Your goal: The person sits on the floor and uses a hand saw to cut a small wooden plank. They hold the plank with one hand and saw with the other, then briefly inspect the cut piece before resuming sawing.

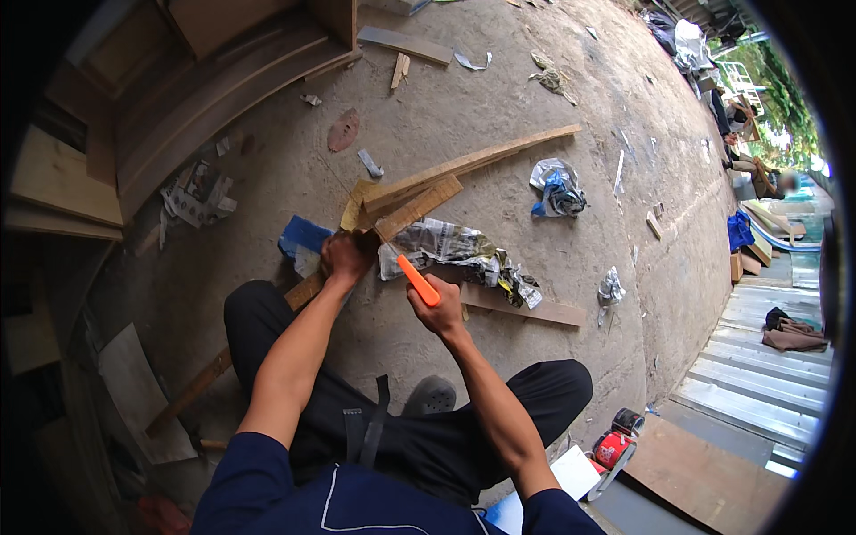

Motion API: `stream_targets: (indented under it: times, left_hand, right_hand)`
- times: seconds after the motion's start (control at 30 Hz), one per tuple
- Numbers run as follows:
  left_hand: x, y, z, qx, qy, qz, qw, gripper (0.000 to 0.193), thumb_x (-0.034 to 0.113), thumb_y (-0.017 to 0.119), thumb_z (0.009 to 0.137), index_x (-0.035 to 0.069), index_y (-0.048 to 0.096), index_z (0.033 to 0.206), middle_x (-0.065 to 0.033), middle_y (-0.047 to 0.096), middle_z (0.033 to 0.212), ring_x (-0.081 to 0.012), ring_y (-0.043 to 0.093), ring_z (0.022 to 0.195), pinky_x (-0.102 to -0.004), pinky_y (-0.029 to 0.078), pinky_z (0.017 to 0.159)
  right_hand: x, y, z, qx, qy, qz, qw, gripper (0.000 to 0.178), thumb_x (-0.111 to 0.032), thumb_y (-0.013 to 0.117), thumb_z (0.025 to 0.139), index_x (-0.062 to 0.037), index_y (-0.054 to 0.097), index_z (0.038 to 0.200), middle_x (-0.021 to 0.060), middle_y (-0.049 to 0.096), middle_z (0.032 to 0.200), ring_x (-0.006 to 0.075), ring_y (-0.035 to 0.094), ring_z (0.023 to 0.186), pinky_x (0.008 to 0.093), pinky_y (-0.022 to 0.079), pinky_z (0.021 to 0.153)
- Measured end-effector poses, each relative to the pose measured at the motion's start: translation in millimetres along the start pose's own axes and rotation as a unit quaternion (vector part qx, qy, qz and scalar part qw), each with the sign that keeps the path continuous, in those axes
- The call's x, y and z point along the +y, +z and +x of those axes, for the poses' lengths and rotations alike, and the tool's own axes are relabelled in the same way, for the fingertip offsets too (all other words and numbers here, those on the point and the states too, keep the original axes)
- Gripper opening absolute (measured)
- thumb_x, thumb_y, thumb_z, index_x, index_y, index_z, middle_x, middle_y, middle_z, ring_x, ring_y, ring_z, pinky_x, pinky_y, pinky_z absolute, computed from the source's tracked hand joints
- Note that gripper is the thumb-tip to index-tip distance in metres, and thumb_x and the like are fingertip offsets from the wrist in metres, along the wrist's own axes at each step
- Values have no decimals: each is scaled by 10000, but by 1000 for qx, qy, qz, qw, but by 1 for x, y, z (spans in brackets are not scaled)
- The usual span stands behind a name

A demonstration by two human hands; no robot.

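Observation:
My right hand (439,308) is closed around the bright orange handle of a tool (417,280). Its narrow metal end reaches the near end of a short wooden block (421,207); the exact kind of tool is too small to tell. Against that same end, my left hand (346,257) is closed on the block, its fingertips partly hidden. A longer wooden strip (508,155) lies behind the block, angled to the far right. Crumpled printed paper (446,239) spreads just right of the tool, and a blue piece (303,235) lies left of my left hand.
A flat board (526,307) lies right of my right hand. Wooden cabinet-like frames (259,76) stand at the far left. Crumpled plastic (560,189) and scraps litter the concrete floor. Tape rolls (615,450) sit near my right knee. Another person (762,178) sits at the far right.

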State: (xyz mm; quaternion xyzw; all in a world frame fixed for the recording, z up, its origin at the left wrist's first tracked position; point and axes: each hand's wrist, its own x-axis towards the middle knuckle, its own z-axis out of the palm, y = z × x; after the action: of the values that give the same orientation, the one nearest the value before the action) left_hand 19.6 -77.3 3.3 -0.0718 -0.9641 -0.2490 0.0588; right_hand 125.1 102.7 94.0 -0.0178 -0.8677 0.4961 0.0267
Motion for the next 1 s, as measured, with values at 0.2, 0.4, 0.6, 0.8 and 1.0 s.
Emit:
stream_targets:
  times: [0.2,0.4,0.6,0.8,1.0]
  left_hand:
    - [-8,1,-4,-28,-14,31,999,294,352,594,815,83,713,818,-149,691,828,-317,644,869,-439,439,792]
    - [7,-7,-9,14,7,22,1000,258,284,620,811,52,692,899,-133,653,902,-315,608,934,-440,414,829]
    - [-8,5,-9,9,-32,10,999,163,182,613,783,53,621,882,-133,625,894,-316,605,904,-447,451,753]
    - [-2,5,-7,8,-40,2,999,156,154,599,781,63,577,905,-137,622,911,-323,601,916,-443,448,767]
    - [-5,3,-7,2,-61,11,998,229,281,551,844,67,576,920,-118,617,956,-315,580,973,-451,425,807]
  right_hand:
    - [4,-14,-29,4,0,1,1000,212,-146,692,787,-13,561,686,147,519,557,256,535,459,324,434,490]
    - [2,-19,-39,7,38,1,999,192,-141,706,780,-21,582,697,149,578,577,285,609,498,343,465,498]
    - [6,-27,-57,10,26,24,999,206,-135,705,783,-18,570,680,147,574,568,272,597,476,333,456,486]
    - [-4,-30,-51,12,39,-11,999,219,-144,701,792,-12,570,677,152,544,554,260,561,451,327,438,479]
    - [-15,-59,-70,13,161,79,984,222,-155,672,827,3,584,699,68,565,542,156,546,466,285,412,480]
